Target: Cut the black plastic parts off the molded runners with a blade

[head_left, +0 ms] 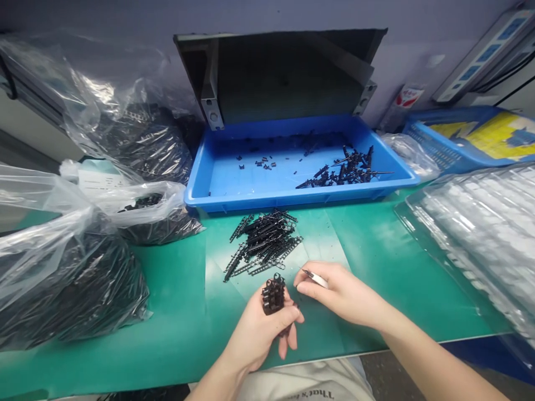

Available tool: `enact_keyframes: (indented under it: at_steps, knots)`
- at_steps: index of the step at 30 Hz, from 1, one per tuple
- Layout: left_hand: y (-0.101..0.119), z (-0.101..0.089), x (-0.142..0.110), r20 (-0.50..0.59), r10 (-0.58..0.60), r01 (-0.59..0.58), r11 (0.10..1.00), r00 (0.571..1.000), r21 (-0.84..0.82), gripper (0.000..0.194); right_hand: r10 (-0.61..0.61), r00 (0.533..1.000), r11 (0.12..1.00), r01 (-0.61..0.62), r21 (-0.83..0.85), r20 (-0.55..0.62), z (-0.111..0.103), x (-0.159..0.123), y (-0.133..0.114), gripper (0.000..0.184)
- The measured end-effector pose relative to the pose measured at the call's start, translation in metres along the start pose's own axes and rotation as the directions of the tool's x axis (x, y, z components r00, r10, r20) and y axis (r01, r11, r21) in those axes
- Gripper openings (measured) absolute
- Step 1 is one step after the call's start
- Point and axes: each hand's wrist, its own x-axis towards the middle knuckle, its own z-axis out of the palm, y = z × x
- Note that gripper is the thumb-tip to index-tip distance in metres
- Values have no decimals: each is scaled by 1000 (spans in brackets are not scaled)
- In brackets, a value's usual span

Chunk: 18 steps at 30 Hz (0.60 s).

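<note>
My left hand is closed around a bunch of black plastic parts with small rings at their upper ends. Close by on the right, my right hand grips a slim white-handled tool with a dark tip pointing left; its exact kind I cannot make out. Beyond both hands, a heap of long black plastic strips, some ladder-like and some with rings, lies on the green table mat.
Behind the heap stands a blue tray with black pieces in it, under a dark metal shelf. Plastic bags of black parts crowd the left. Clear plastic trays are stacked right, before a blue basket.
</note>
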Motion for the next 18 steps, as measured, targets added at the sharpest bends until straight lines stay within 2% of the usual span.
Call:
enact_keyframes:
  at_steps: [3,5,10,14,18]
  knots:
    - [3,2,-3,-69,-8,11,999,998,50,29,-9,996,1000,10,14,-93,12,-12,8,28]
    - [5,0,-5,-77,13,-6,997,997,80,28,-46,996,998,44,-35,-82,18,-20,10,35]
    - [7,-1,-9,-77,26,-16,992,997,129,30,-136,990,967,123,-222,-44,25,-30,3,36]
    - [7,2,-10,-92,9,6,988,996,157,29,-216,974,935,188,-302,-62,27,-30,2,35]
    - [6,3,-11,-90,-3,16,990,996,138,29,-235,970,915,198,-352,-66,27,-31,3,36]
